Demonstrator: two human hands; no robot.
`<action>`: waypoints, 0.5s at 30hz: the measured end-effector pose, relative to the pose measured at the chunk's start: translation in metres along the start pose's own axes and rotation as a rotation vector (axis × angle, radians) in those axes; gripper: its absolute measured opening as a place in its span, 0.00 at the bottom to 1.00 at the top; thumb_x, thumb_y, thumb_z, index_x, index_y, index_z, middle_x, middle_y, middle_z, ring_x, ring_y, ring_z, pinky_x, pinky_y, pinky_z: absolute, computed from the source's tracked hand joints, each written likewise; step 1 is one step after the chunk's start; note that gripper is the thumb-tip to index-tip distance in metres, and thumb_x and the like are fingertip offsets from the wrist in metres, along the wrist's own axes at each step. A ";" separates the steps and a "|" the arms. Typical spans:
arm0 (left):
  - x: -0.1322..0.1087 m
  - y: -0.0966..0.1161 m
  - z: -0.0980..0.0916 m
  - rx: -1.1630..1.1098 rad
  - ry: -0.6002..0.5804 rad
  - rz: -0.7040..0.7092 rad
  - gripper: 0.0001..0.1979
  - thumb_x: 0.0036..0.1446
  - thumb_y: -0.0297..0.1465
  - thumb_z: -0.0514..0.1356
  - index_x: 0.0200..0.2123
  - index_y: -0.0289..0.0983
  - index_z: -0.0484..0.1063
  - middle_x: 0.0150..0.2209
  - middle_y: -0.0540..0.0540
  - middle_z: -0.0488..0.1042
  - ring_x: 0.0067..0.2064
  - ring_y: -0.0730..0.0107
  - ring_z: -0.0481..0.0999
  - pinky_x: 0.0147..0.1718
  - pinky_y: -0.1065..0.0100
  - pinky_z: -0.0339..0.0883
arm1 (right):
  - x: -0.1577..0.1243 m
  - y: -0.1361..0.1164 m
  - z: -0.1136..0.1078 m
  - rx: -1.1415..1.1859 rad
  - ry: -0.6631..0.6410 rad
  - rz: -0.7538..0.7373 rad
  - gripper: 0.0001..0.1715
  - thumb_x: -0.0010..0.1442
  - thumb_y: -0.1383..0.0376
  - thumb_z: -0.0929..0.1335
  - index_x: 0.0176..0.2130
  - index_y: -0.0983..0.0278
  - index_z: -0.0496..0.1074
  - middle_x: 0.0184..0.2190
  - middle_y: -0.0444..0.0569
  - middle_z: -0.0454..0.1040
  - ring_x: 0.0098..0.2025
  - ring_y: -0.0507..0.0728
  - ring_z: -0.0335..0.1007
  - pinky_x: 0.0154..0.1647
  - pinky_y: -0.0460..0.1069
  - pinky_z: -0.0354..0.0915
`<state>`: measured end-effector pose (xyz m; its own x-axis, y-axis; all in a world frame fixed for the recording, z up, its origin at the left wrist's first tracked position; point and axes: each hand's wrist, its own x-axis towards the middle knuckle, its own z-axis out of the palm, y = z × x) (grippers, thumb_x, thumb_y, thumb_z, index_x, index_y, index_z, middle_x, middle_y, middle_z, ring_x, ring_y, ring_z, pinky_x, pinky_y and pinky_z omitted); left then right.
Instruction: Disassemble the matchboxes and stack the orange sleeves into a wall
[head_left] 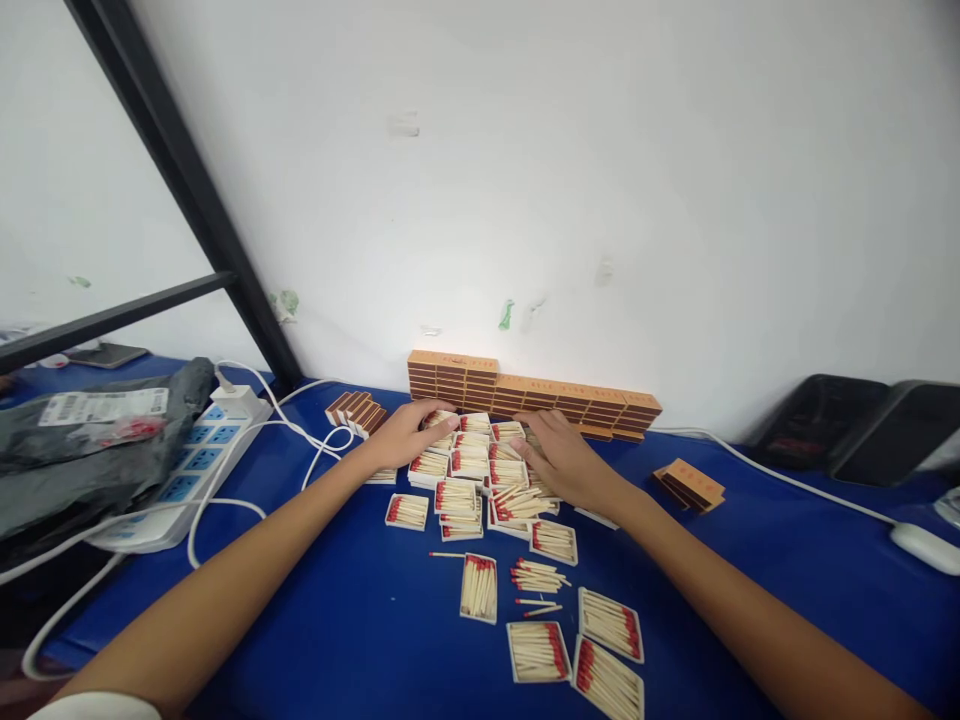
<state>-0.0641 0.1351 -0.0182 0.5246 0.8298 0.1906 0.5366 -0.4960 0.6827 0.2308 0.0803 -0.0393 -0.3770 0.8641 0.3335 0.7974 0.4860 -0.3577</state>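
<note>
On the blue table (315,640), beyond your fingertips, you've a long stepped row of boxes (532,397), tan tops, brown sides, taller at L end. Between both sets of fingers sits your pile of trays (470,462): white rims, pale matches w/ red heads, some loose on top nr R thumb; total uncountable, they overlap. Your L hand (405,432) and R hand (566,462) touch opp. sides of it, fingers half-curled, thumbs apart from them; can't tell if either pinches a tray. Outside your L fingers, 1 small stack of brown-and-white boxes (356,412); outside your R, 1 small stack of tan boxes (690,484), count unclear. Nearer you than the fingers: 4 filled trays (478,588) well clear of the pile, plus 1 single tray (407,511) nr L hand, 1 heap of loose matches (538,576), 2 matches (544,610) just beside it, 1 lone match (448,554) further L
</note>
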 end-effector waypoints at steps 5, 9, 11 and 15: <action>0.003 0.002 0.004 -0.041 -0.025 -0.019 0.32 0.66 0.56 0.58 0.59 0.38 0.77 0.61 0.41 0.78 0.62 0.50 0.76 0.63 0.55 0.67 | -0.004 -0.004 0.003 0.051 0.014 0.031 0.24 0.76 0.53 0.59 0.58 0.64 0.70 0.54 0.60 0.76 0.58 0.68 0.68 0.61 0.63 0.65; 0.010 0.002 0.004 -0.006 -0.068 0.017 0.32 0.66 0.55 0.59 0.60 0.38 0.76 0.62 0.40 0.76 0.63 0.50 0.75 0.64 0.54 0.66 | -0.007 -0.003 0.004 0.100 0.007 0.080 0.25 0.75 0.52 0.60 0.59 0.65 0.70 0.56 0.61 0.76 0.59 0.68 0.70 0.62 0.64 0.65; 0.016 0.004 0.005 0.018 -0.094 0.052 0.31 0.67 0.54 0.58 0.60 0.39 0.77 0.62 0.41 0.77 0.62 0.50 0.76 0.63 0.54 0.67 | -0.008 -0.003 0.004 0.119 0.005 0.088 0.25 0.75 0.52 0.60 0.60 0.64 0.70 0.57 0.61 0.76 0.60 0.68 0.71 0.62 0.64 0.65; 0.024 0.012 0.009 0.051 -0.168 0.099 0.31 0.68 0.54 0.56 0.61 0.38 0.76 0.62 0.40 0.77 0.62 0.50 0.76 0.62 0.55 0.68 | -0.013 -0.004 0.005 0.142 0.021 0.098 0.24 0.74 0.52 0.61 0.60 0.62 0.70 0.57 0.61 0.77 0.60 0.68 0.71 0.62 0.64 0.66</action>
<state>-0.0393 0.1473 -0.0119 0.6775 0.7236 0.1317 0.5069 -0.5891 0.6293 0.2303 0.0675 -0.0466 -0.2893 0.9060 0.3089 0.7550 0.4143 -0.5083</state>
